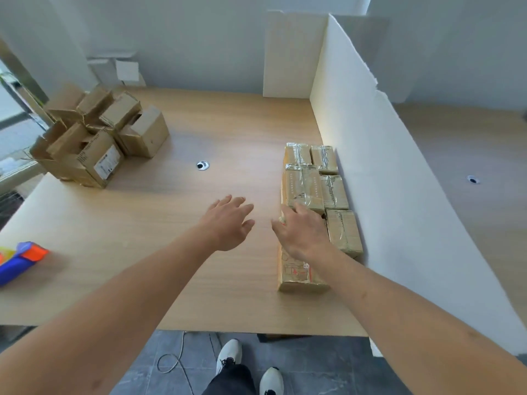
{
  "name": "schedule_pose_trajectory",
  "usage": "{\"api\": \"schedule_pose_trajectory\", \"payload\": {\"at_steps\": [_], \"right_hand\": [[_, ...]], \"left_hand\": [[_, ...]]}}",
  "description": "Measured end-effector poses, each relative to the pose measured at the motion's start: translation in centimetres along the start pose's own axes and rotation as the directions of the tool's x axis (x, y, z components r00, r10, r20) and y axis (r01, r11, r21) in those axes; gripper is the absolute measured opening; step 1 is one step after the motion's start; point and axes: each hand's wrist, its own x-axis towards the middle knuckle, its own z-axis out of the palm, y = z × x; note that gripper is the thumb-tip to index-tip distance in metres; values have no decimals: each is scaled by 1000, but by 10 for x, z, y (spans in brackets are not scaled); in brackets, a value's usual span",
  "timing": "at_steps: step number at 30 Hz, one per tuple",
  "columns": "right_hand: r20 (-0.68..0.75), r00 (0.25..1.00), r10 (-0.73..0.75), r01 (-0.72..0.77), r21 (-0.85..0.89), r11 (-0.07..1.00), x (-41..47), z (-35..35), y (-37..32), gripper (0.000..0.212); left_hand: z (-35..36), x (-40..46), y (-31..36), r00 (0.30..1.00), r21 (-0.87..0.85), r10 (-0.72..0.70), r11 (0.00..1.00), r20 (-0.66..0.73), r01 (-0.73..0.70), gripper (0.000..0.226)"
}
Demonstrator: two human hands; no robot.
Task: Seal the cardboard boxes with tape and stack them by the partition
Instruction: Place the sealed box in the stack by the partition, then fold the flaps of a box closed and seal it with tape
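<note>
Several taped cardboard boxes (pixel 310 183) lie in two rows against the white partition (pixel 370 155) on the right of the table. My right hand (pixel 302 235) rests with relaxed fingers on the top of the nearest box (pixel 296 273) in the left row. My left hand (pixel 231 223) hovers open above the bare tabletop, just left of that box and apart from it. A pile of unsealed cardboard boxes (pixel 99 138) with loose flaps stands at the far left. A blue and orange tape dispenser (pixel 20 260) lies at the table's left edge.
The wooden table (pixel 171 252) has a round cable hole (pixel 202 165) near its middle. A second white panel (pixel 291 55) stands at the back, joined to the partition. Below the front edge I see grey floor, a loose cable (pixel 174 357) and my two white shoes (pixel 228 354).
</note>
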Motion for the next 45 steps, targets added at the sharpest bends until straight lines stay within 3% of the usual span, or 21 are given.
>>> {"api": "schedule_pose_trajectory", "payload": {"at_steps": [14,25,29,37,45], "right_hand": [[-115,926,-359,356,-46,933,10,-75,-178,59],[-122,920,-373,373,-22,928,35,-23,-375,64],[-103,921,-375,377,0,926,44,0,-433,63],[-28,930,-366,366,-2,931,94,35,-501,65],[44,926,-376,375,18,927,190,72,-543,66]], "left_hand": [[-115,-110,-122,946,-59,-197,980,-259,188,54],[-130,-176,-304,946,-40,-207,978,-250,204,53],[-133,-191,-365,952,-6,-182,982,-247,186,43],[-126,-181,-462,928,-66,-241,971,-285,231,52],[-115,-113,-541,926,-76,-278,961,-257,267,49]]}}
